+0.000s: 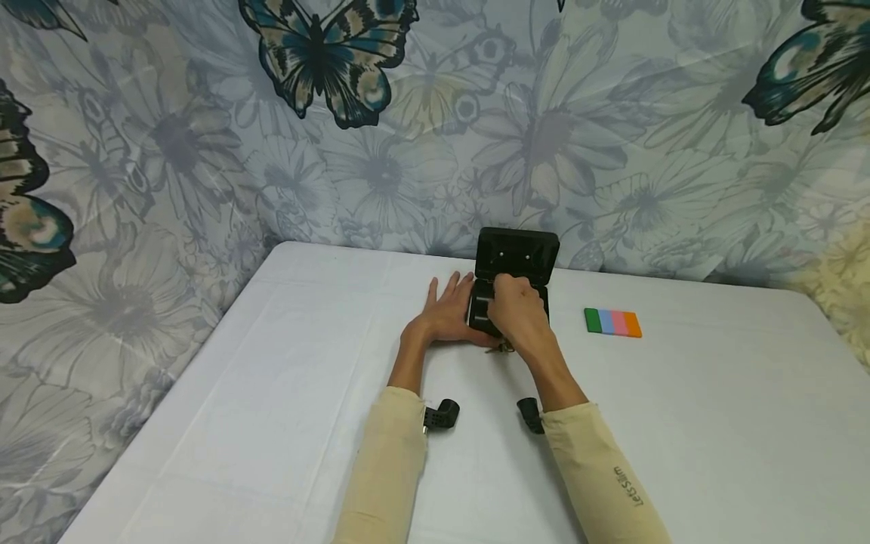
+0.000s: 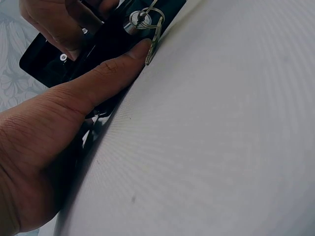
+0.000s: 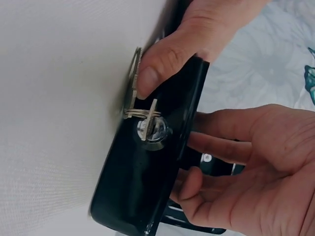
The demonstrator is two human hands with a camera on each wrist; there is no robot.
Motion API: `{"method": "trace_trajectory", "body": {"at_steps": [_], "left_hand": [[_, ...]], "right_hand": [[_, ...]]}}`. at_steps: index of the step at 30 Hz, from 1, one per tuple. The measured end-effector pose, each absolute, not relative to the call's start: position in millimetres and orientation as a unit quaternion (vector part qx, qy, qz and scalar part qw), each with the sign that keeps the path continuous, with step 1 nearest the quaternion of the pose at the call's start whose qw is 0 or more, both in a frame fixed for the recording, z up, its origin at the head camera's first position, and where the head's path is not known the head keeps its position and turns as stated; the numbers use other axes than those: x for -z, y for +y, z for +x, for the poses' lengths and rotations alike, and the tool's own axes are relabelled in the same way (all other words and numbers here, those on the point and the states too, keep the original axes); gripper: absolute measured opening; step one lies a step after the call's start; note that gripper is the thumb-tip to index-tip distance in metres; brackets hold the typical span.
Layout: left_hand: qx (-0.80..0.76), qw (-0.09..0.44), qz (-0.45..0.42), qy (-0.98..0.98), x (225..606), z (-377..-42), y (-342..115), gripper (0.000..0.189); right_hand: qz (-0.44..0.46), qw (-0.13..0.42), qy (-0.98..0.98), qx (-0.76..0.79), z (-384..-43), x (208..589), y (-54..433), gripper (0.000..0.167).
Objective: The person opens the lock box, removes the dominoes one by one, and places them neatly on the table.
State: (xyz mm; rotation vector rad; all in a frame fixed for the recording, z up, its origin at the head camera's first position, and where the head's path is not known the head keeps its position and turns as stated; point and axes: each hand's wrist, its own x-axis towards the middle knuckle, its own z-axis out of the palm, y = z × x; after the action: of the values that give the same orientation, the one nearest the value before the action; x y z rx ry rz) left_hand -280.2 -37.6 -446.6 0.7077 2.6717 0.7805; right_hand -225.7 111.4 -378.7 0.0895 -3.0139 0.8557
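Note:
A black cash box (image 1: 481, 308) stands on the white table with its lid (image 1: 518, 255) raised at the back. My left hand (image 1: 448, 313) braces its left side, fingers spread straight and thumb along the front wall near the lock. Into the box from above reaches my right hand (image 1: 519, 306), its fingers bent down past the front rim; whether they grip something inside I cannot tell. On the front wall, a key (image 3: 150, 119) sits in the round silver lock (image 3: 158, 132). A second key (image 3: 134, 78) hangs from the same ring, beside the left thumb.
To the right of the box lies a flat strip (image 1: 613, 323) in green, blue, pink and orange. Behind the white table (image 1: 285, 378) hangs a cloth (image 1: 381, 174) printed with flowers and butterflies. A black wrist camera (image 1: 442, 414) juts from the left sleeve.

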Motion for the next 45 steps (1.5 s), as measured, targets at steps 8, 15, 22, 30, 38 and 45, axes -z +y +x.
{"method": "trace_trajectory", "body": {"at_steps": [8, 15, 22, 30, 38, 45], "left_hand": [[-0.269, 0.138, 0.238, 0.923, 450, -281, -37, 0.128], [-0.27, 0.14, 0.235, 0.923, 453, -282, -36, 0.131], [-0.27, 0.14, 0.235, 0.923, 457, -284, -36, 0.132], [-0.266, 0.136, 0.236, 0.925, 460, -288, -35, 0.133], [-0.257, 0.131, 0.239, 0.927, 462, -289, -35, 0.132], [-0.258, 0.133, 0.239, 0.926, 462, -290, -36, 0.134]], "right_hand": [[0.025, 0.038, -0.954, -0.296, -227, 383, 117, 0.021], [0.013, 0.051, -0.946, -0.32, -230, 386, 122, 0.03], [0.004, 0.053, -0.946, -0.321, -233, 391, 122, 0.027], [0.007, 0.047, -0.949, -0.311, -234, 393, 125, 0.03], [0.01, 0.051, -0.954, -0.295, -233, 394, 127, 0.021], [0.012, 0.051, -0.954, -0.296, -233, 395, 127, 0.022]]}}
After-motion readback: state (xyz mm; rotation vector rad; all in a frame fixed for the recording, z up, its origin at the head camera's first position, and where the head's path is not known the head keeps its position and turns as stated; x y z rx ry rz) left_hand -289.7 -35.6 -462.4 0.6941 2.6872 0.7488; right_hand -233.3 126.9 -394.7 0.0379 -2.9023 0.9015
